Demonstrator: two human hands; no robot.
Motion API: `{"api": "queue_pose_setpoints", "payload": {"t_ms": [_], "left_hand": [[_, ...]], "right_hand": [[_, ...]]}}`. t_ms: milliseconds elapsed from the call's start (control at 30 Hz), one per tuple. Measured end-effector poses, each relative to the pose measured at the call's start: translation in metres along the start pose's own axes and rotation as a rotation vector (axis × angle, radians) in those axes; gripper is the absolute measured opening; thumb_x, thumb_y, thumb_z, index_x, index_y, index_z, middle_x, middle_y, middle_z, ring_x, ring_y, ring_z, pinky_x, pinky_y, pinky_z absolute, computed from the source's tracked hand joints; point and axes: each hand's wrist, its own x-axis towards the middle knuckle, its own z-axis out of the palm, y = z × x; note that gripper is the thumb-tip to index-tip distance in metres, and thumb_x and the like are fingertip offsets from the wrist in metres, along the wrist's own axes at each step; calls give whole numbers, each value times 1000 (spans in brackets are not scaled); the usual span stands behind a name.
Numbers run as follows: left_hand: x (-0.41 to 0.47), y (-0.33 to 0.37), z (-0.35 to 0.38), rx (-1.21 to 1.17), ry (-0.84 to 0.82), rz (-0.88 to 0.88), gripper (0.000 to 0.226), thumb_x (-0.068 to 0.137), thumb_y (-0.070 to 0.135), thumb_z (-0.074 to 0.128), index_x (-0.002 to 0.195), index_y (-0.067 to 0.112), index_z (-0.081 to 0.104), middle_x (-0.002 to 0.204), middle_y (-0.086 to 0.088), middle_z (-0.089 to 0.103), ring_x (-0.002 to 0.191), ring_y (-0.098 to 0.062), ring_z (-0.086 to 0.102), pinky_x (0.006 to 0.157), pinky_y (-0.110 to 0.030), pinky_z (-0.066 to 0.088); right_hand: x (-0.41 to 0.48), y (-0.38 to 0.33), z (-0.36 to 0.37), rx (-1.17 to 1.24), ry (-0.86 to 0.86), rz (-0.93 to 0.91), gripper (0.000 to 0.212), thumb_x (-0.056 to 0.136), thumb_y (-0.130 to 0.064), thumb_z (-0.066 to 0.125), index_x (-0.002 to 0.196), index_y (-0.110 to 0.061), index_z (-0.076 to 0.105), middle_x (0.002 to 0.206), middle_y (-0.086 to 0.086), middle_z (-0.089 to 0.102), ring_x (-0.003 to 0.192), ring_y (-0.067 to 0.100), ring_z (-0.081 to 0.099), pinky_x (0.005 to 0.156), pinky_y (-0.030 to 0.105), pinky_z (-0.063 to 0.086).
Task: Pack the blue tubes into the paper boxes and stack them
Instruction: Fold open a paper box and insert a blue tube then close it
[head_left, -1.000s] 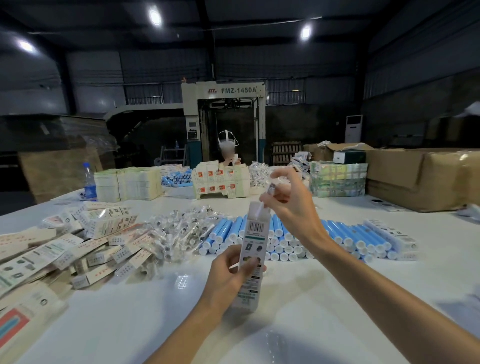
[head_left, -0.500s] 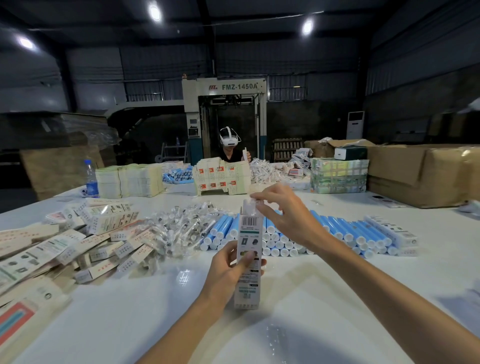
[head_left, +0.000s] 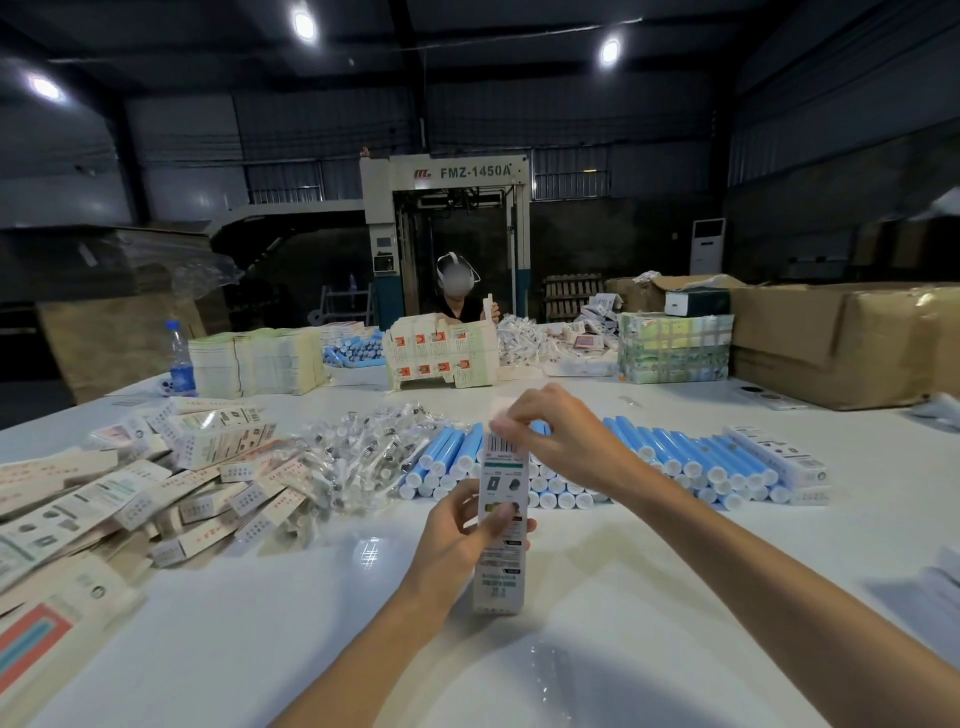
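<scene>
Gripping paper box (head_left: 501, 525) mid-body, left hand (head_left: 457, 540) wrapped round; right hand (head_left: 563, 439) pinches its top. Light, crushable card: hold edges.

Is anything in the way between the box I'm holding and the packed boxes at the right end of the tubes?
Yes. The row of tubes lies between the box and the packed boxes, so it would likely have to go over them. Your right forearm also crosses that path.

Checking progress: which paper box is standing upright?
The paper box between both hands: left hand grips its middle, right hand pinches its top flap. The loose boxes at left lie flat.
</scene>
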Motion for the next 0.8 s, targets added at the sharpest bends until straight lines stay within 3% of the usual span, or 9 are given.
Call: {"api": "queue_pose_setpoints", "payload": {"t_ms": [67, 133, 233, 433, 533, 600, 667, 800], "left_hand": [[1, 0, -1, 40, 6, -3, 50, 88, 27, 80, 131, 11, 61, 115, -10, 80, 105, -37, 78, 95, -53, 63], [2, -1, -2, 107, 18, 5, 51, 87, 35, 80, 130, 14, 62, 116, -6, 80, 107, -31, 78, 95, -46, 63], [1, -3, -4, 178, 15, 12, 52, 87, 39, 80, 131, 16, 62, 118, -1, 80, 112, -23, 76, 96, -40, 62], [1, -6, -2, 208, -16, 11, 56, 89, 41, 85, 134, 20, 59, 122, 0, 79, 114, -22, 75, 100, -45, 60], [-3, -4, -1, 215, -31, 27, 59, 85, 43, 83, 135, 22, 59, 124, 3, 77, 116, -20, 74, 96, -35, 61], [-3, -3, -2, 235, -48, 41, 56, 88, 39, 83, 135, 24, 58, 125, 4, 77, 119, -20, 72, 98, -34, 59], [-2, 1, -4, 257, -73, 77, 60, 92, 29, 84, 140, 30, 48, 126, 3, 77, 120, -21, 72, 97, -32, 58], [-1, 10, -7, 320, -135, 215, 97, 96, 13, 80, 160, 52, 17, 137, 2, 72, 123, -21, 70, 95, -26, 58]], "right_hand": [[-7, 4, 5, 4, 21, 7, 28, 106, -38, 58, 111, -18, 77, 112, -8, 62, 109, 8, 48, 88, 21, 42], [-14, 10, 11, 82, 123, 21, 25, 106, -32, 58, 124, -21, 72, 119, -9, 57, 115, 6, 49, 93, 18, 41], [-24, 20, 16, 223, 244, 87, 27, 106, -27, 59, 133, -26, 65, 125, -10, 55, 116, 4, 54, 95, 24, 46], [-48, 33, 34, 384, 165, 120, 60, 98, -40, 70, 148, -50, 39, 141, -20, 49, 118, -1, 61, 89, 22, 58], [-53, 31, 49, 616, 141, 140, 58, 99, -24, 72, 144, -47, 44, 130, -1, 64, 108, 14, 73, 89, 34, 62], [-56, 30, 55, 689, 158, 134, 57, 101, -19, 70, 146, -44, 47, 119, 0, 72, 109, 20, 74, 90, 34, 61], [-57, 29, 55, 693, 141, 126, 57, 103, -21, 66, 152, -40, 46, 122, -3, 74, 112, 21, 73, 92, 36, 61], [-57, 28, 57, 680, 109, 120, 53, 105, -27, 63, 153, -39, 47, 125, -4, 74, 111, 22, 72, 93, 38, 60]]}}
